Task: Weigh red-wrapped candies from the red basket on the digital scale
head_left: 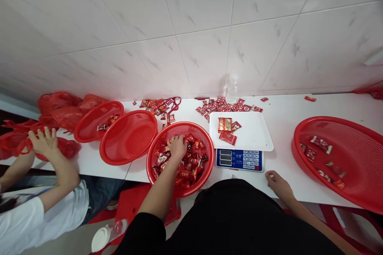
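"Your left hand [177,146] is in among the wrapped sweets [186,173], grip curled downward; can't tell if it's caught any!"

"They're in the red basket [194,128], just left of the scale [239,160]. Likely light, slick-wrapped; pinch one mid-body."

"And your right hand [279,185], right of the scale, half-curled at the table's [283,155] edge, no hold visible!"
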{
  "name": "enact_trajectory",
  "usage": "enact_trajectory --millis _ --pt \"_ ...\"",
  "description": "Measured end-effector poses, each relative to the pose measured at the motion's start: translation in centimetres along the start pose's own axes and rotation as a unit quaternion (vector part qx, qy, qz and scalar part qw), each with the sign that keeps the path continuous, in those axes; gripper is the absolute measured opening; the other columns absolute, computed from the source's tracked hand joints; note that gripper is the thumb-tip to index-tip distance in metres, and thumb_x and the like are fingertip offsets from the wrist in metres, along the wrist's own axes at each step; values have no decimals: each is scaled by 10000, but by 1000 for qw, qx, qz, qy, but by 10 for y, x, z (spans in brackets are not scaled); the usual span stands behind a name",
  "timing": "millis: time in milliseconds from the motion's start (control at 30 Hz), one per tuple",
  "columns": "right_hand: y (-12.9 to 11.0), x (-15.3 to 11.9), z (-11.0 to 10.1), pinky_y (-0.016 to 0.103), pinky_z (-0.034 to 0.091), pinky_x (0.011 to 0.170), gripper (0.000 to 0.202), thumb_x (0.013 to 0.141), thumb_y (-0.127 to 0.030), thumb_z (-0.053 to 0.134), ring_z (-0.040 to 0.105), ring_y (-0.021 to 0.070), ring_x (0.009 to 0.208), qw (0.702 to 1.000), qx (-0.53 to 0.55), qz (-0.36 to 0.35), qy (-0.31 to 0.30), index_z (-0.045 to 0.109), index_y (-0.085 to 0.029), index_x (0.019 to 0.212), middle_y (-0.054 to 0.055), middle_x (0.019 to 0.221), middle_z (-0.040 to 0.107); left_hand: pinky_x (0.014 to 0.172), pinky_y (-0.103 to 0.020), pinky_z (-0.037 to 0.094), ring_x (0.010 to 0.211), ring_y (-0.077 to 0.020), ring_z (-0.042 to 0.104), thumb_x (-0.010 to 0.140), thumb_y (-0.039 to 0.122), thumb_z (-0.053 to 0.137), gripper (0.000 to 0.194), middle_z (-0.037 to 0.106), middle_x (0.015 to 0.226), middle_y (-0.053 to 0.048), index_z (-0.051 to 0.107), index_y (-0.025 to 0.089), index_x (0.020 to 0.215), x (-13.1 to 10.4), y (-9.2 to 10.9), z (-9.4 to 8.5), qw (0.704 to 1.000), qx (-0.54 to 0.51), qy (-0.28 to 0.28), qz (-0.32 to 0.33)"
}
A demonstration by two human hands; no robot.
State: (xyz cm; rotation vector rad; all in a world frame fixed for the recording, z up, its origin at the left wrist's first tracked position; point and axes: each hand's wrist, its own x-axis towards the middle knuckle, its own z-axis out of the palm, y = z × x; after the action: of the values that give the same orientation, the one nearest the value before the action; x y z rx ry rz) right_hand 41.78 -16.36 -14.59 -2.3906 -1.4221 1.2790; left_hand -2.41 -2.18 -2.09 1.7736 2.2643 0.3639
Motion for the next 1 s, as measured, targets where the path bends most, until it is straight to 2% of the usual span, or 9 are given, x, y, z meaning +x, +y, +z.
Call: enact_trajectory --millis 67,200,267,333,400,533,633,833,1000 --pt "1 0 0 262 376 582 332 833 -518 330 613 173 653 1000 -4 3 -1 518 -277 962 -14 693 668 1018 -460 249 1223 -289 381 790 272 543 301 563 1185 -109 571 216 1085 -5 -1 3 996 72 -6 56" --pt "0 -1 0 264 378 573 342 833 -525 325 618 180 665 1000 -8 5 -3 513 -278 977 -6 709 669 967 -352 347 1187 -248 439 799 375 554 521 480 1292 -112 436 220 1282 -19 8 31 974 55 -187 118" --pt "-1 -1 0 264 377 571 345 832 -525 327 618 179 660 1000 -6 6 -1 516 -275 975 -3 714 672 960 -359 359 1243 -271 388 761 401 602 677 361 1399 -123 331 240 1360 -24 15 49 964 55 -237 108" --pt "-2 -1 0 263 376 573 340 832 -521 328 616 176 659 1000 -3 6 2 519 -272 965 -4 718 673 946 -402 371 1293 -312 312 755 411 606 752 226 1472 -131 246 258 1397 -25 23 62 966 75 -234 83" --pt "-2 -2 0 262 378 583 330 833 -512 328 616 175 670 1000 -1 4 5 519 -272 954 -8 719 673 923 -426 389 1300 -328 287 783 407 568 712 183 1484 -137 239 246 1393 -22 31 70 971 95 -211 60" --pt "-2 -3 0 265 379 590 330 833 -510 328 617 179 679 1000 1 3 5 515 -271 963 -8 720 671 893 -388 413 1203 -294 404 797 320 545 480 373 1351 -149 418 196 1243 -14 38 71 972 106 -198 72" --pt "-2 -3 0 270 383 609 333 839 -510 319 617 180 687 1000 1 -1 3 510 -275 978 -9 719 668 852 -341 430 1088 -259 506 808 247 508 348 472 1211 -132 476 195 1151 -14 35 70 968 83 -220 91" --pt "-4 -2 1 263 375 595 321 843 -506 328 610 173 662 1000 9 5 5 517 -277 965 -14 709 665 778 -293 455 902 -214 596 741 227 586 352 532 1117 -105 518 195 1086 -15 22 66 949 53 -295 101" --pt "-4 1 3 255 374 599 302 842 -496 343 606 165 644 1000 20 9 15 520 -277 950 -21 678 658 778 -248 444 889 -190 595 648 113 634 367 610 991 -46 570 208 996 -12 16 57 933 29 -338 123"
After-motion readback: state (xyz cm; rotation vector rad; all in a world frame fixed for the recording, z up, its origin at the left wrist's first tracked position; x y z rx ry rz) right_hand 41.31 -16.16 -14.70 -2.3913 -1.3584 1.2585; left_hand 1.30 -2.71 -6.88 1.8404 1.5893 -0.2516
